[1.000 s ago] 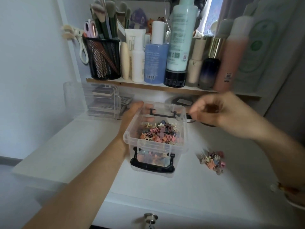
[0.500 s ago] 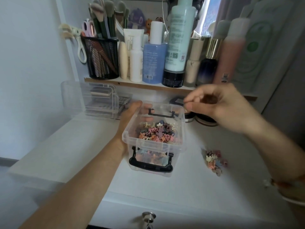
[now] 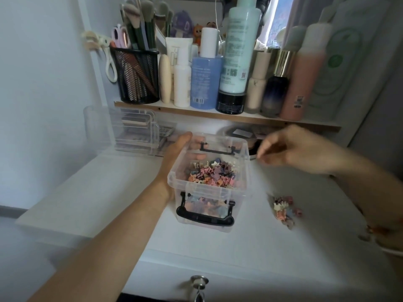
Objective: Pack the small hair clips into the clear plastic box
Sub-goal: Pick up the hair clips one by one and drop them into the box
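The right hand (image 3: 298, 149) is drawing back from over the far right corner of the clear plastic box (image 3: 218, 194) and is now hovering just outside its right rim, above the desk (image 3: 239, 247). Its fingers are curling in with the fingertips (image 3: 261, 159) drawn together. Blur is hiding whether a clip is pinched between them, so I cannot tell.

The left hand (image 3: 174, 155) is keeping its place, gripping the box by its left wall with fingers wrapping round the far side, steadying it in the middle of the desk. Inside, the packed hair clips (image 3: 212, 173) are lying in a loose heap across the bottom.

A small loose pile of clips (image 3: 284, 209) is sitting where it was, between the box and the desk's right edge, apart from the box. One delivery is probably ending and the right hand is likely heading back to that pile. The task is looking well along, with only this last cluster left.
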Action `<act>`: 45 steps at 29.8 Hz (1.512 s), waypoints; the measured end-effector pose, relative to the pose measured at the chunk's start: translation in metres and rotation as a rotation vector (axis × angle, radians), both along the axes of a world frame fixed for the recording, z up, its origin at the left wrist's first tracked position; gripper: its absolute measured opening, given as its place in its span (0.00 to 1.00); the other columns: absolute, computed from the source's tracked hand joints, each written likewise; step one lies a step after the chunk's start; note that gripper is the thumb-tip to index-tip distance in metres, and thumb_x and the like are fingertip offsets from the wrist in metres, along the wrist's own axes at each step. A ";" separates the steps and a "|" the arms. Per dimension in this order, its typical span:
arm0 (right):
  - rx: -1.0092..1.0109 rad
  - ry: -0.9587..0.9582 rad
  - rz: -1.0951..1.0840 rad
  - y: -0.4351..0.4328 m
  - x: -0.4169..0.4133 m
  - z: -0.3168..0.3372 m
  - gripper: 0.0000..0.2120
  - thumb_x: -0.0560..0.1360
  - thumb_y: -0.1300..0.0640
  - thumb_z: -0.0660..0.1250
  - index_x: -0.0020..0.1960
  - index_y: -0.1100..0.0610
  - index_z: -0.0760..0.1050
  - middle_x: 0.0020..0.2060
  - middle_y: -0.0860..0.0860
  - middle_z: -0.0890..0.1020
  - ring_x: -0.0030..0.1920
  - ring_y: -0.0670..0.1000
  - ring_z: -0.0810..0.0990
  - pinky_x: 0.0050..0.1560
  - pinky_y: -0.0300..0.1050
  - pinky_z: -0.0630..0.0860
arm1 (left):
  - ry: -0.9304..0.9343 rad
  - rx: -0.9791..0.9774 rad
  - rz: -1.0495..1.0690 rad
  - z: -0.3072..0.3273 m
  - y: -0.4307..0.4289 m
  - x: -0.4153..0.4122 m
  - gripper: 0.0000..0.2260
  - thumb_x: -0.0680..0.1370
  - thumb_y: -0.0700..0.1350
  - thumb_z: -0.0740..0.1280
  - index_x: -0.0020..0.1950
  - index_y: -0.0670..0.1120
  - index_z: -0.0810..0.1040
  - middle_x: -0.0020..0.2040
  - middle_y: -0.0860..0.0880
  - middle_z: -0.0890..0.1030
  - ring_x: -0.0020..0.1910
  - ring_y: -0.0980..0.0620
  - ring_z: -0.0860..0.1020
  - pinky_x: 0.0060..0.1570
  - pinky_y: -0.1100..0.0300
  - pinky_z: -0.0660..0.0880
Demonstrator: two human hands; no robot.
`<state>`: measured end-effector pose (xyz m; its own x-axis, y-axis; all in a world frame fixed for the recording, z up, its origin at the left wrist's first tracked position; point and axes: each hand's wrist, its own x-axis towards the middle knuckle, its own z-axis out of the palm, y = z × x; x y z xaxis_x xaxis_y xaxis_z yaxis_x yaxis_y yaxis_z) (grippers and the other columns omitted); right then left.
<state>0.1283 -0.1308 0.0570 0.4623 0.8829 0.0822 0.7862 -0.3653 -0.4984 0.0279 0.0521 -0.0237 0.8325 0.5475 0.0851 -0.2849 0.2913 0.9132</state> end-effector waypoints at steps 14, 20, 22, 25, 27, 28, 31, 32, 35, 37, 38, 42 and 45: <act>-0.438 -0.026 0.002 -0.013 0.001 -0.029 0.10 0.70 0.55 0.69 0.32 0.44 0.77 0.41 0.51 0.84 0.43 0.53 0.81 0.45 0.60 0.80 | 0.028 0.034 0.074 0.001 -0.004 -0.002 0.14 0.79 0.50 0.56 0.42 0.44 0.76 0.41 0.48 0.78 0.26 0.58 0.79 0.23 0.70 0.71; -0.374 0.025 0.002 -0.009 0.008 -0.040 0.11 0.69 0.56 0.70 0.31 0.44 0.78 0.35 0.47 0.83 0.41 0.51 0.82 0.46 0.60 0.79 | 0.034 0.033 0.051 0.000 -0.003 -0.002 0.14 0.79 0.51 0.56 0.43 0.45 0.76 0.42 0.48 0.78 0.28 0.57 0.79 0.25 0.68 0.72; -0.307 -0.001 0.004 -0.007 0.007 -0.037 0.12 0.70 0.59 0.70 0.31 0.46 0.77 0.33 0.44 0.82 0.35 0.39 0.80 0.45 0.39 0.77 | 0.028 0.019 0.045 0.001 -0.003 -0.002 0.14 0.79 0.50 0.56 0.43 0.45 0.76 0.42 0.48 0.78 0.27 0.58 0.79 0.24 0.70 0.71; 0.140 0.035 -0.044 0.000 0.000 -0.022 0.11 0.71 0.65 0.68 0.34 0.52 0.76 0.33 0.48 0.80 0.31 0.35 0.76 0.38 0.24 0.70 | 0.027 0.016 0.043 0.001 -0.003 -0.001 0.14 0.80 0.50 0.56 0.43 0.44 0.76 0.42 0.48 0.78 0.27 0.58 0.79 0.22 0.70 0.71; 0.466 0.154 -0.054 0.005 -0.008 -0.007 0.10 0.71 0.66 0.67 0.36 0.54 0.76 0.33 0.49 0.79 0.29 0.38 0.76 0.36 0.26 0.71 | 0.034 0.022 0.047 0.000 -0.002 -0.001 0.14 0.79 0.50 0.56 0.43 0.45 0.76 0.42 0.48 0.78 0.27 0.58 0.78 0.23 0.70 0.70; 0.554 0.218 -0.031 0.007 -0.013 0.000 0.09 0.72 0.67 0.66 0.37 0.54 0.76 0.33 0.50 0.79 0.29 0.39 0.76 0.35 0.27 0.73 | 0.039 0.026 0.050 0.000 -0.002 -0.001 0.14 0.79 0.50 0.55 0.43 0.45 0.77 0.42 0.49 0.78 0.28 0.58 0.78 0.23 0.70 0.70; 0.511 0.282 0.050 0.008 -0.023 0.010 0.09 0.71 0.67 0.66 0.41 0.52 0.76 0.34 0.46 0.79 0.30 0.41 0.78 0.34 0.31 0.76 | 0.039 0.026 0.050 0.001 -0.003 -0.002 0.14 0.79 0.50 0.55 0.42 0.45 0.77 0.41 0.49 0.78 0.28 0.58 0.78 0.23 0.71 0.70; 0.445 0.252 0.045 0.004 -0.021 0.011 0.10 0.71 0.66 0.66 0.41 0.51 0.76 0.34 0.45 0.79 0.30 0.41 0.77 0.34 0.31 0.76 | 0.036 0.026 0.050 0.001 -0.003 -0.002 0.14 0.79 0.50 0.55 0.42 0.45 0.76 0.41 0.49 0.78 0.27 0.58 0.77 0.23 0.71 0.69; 0.056 -0.052 0.000 -0.013 -0.002 0.005 0.14 0.71 0.66 0.67 0.38 0.47 0.75 0.36 0.43 0.79 0.34 0.37 0.76 0.41 0.27 0.73 | 0.039 0.035 0.061 0.001 -0.003 -0.002 0.14 0.80 0.49 0.55 0.42 0.45 0.76 0.41 0.49 0.78 0.27 0.58 0.78 0.23 0.71 0.70; -0.310 -0.169 -0.023 -0.023 0.011 -0.008 0.13 0.70 0.65 0.68 0.39 0.46 0.74 0.40 0.43 0.79 0.37 0.36 0.76 0.42 0.27 0.72 | 0.052 0.040 0.059 0.001 -0.003 -0.002 0.14 0.80 0.50 0.55 0.43 0.45 0.76 0.41 0.49 0.78 0.28 0.57 0.78 0.23 0.70 0.70; -0.439 -0.163 -0.038 -0.027 0.016 -0.016 0.12 0.69 0.63 0.69 0.39 0.46 0.74 0.41 0.43 0.80 0.38 0.38 0.77 0.42 0.30 0.72 | 0.057 0.044 0.059 0.001 -0.002 -0.001 0.14 0.80 0.50 0.55 0.43 0.45 0.76 0.42 0.49 0.78 0.29 0.57 0.78 0.23 0.70 0.70; -0.492 -0.093 -0.059 -0.032 0.022 -0.033 0.12 0.68 0.61 0.70 0.33 0.45 0.75 0.40 0.46 0.82 0.40 0.46 0.81 0.41 0.35 0.75 | 0.052 0.049 0.057 0.002 -0.005 -0.001 0.14 0.80 0.50 0.55 0.42 0.46 0.76 0.41 0.49 0.78 0.27 0.58 0.78 0.26 0.68 0.72; -0.123 -0.151 -0.082 -0.024 0.019 -0.021 0.14 0.69 0.62 0.70 0.34 0.43 0.74 0.37 0.42 0.80 0.37 0.37 0.77 0.42 0.27 0.70 | 0.067 0.082 0.032 0.001 -0.007 -0.001 0.16 0.80 0.52 0.54 0.42 0.47 0.76 0.40 0.51 0.78 0.29 0.58 0.78 0.29 0.65 0.73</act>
